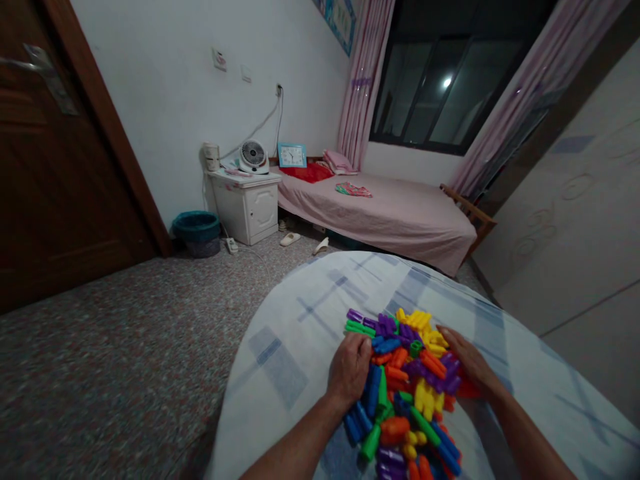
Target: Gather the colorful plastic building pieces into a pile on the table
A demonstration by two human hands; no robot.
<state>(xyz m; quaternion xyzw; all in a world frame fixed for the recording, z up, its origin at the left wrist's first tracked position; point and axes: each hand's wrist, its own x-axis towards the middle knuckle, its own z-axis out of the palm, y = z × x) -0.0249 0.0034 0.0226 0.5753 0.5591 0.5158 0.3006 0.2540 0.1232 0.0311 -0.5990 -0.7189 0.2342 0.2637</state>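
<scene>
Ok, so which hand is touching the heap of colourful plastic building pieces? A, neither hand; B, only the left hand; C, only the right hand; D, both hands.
D. The left hand presses down into the heap of colourful plastic building pieces, and the fingers of the right hand lie against its right side.
</scene>
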